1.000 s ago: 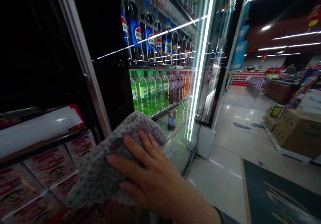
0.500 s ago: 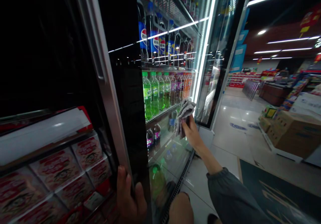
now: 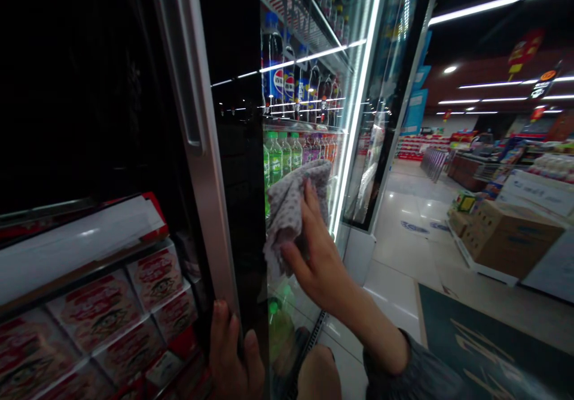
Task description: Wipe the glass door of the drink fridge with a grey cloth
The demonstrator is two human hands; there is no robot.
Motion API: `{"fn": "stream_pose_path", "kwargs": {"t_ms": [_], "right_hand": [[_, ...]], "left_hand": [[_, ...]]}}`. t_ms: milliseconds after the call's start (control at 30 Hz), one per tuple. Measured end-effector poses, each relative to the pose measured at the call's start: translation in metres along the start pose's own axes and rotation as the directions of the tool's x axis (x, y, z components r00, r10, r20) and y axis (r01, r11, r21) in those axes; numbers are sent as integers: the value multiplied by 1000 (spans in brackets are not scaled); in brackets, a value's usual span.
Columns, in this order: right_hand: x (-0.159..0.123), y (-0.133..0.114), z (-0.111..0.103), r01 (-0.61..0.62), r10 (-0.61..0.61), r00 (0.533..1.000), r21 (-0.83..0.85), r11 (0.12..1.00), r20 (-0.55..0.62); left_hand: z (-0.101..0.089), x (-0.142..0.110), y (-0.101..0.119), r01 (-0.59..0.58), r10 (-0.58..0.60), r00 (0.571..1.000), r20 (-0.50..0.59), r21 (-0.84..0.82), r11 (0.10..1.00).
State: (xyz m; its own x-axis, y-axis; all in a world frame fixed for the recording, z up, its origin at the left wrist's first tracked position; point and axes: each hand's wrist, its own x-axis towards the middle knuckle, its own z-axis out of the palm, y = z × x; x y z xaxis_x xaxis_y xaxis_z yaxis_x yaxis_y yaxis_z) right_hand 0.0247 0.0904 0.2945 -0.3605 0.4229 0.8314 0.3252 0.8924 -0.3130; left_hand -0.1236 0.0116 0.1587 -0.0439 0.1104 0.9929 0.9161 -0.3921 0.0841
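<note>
My right hand [image 3: 316, 256] presses a bunched grey spotted cloth [image 3: 293, 205] against the glass door [image 3: 300, 328] of a lit drinks cooler, with the fingers stretched over the cloth and the thumb at its lower edge. My left hand [image 3: 235, 355] lies on the lower part of the silver door frame [image 3: 210, 208], fingers pointing up and thumb apart. Behind the glass stand green soda bottles [image 3: 284, 149] and dark cola bottles [image 3: 287, 83] on shelves. The cloth hides part of the lower shelves.
Red and white printed boxes [image 3: 103, 304] are stacked at the left. To the right are a tiled floor [image 3: 394, 256], a dark green mat [image 3: 484, 334] and cardboard boxes [image 3: 515, 238] on a low pallet. My knee [image 3: 319, 373] shows at the bottom.
My right hand and the cloth have moved left and nearer across the glass, and the cloth is more spread out. My left hand stays on the frame. The view has shifted slightly.
</note>
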Motion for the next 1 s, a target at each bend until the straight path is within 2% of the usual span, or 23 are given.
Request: {"fn": "stream_pose_path", "kwargs": {"t_ms": [67, 133, 267, 333, 500, 600, 733, 867, 933, 1000], "right_hand": [[1, -16, -1, 137, -135, 989, -28, 990, 65], [2, -18, -3, 208, -204, 975, -32, 978, 92], [9, 2, -10, 255, -250, 963, -45, 966, 100], [14, 15, -14, 237, -231, 968, -51, 970, 95], [19, 44, -16, 65, -65, 998, 11, 998, 9], [19, 68, -12, -77, 82, 994, 77, 994, -66], [19, 115, -17, -271, 294, 947, 169, 948, -128], [18, 168, -35, -446, 471, 878, 212, 870, -89], [17, 182, -43, -481, 504, 862, 215, 850, -64], [15, 176, -45, -469, 482, 876, 196, 861, -26]], "left_hand": [[0, 2, 0, 1, -1, 1000, -7, 9, 1000], [-1, 2, 0, 2, -2, 1000, 1, 3, 1000], [-2, -3, -4, 0, 0, 1000, 8, -29, 1000], [-2, -6, -5, -2, 2, 1000, 9, -27, 1000], [-1, -11, -7, 3, -3, 1000, 8, -30, 1000], [-2, -9, -6, -2, 3, 1000, 6, -47, 999], [-3, -8, -7, -8, 9, 1000, 17, -57, 998], [-1, -9, -7, -6, 6, 1000, 5, -60, 998], [-1, -9, -7, 1, -1, 1000, -1, -61, 998], [0, -10, -7, 5, -5, 1000, -5, -65, 998]]}}
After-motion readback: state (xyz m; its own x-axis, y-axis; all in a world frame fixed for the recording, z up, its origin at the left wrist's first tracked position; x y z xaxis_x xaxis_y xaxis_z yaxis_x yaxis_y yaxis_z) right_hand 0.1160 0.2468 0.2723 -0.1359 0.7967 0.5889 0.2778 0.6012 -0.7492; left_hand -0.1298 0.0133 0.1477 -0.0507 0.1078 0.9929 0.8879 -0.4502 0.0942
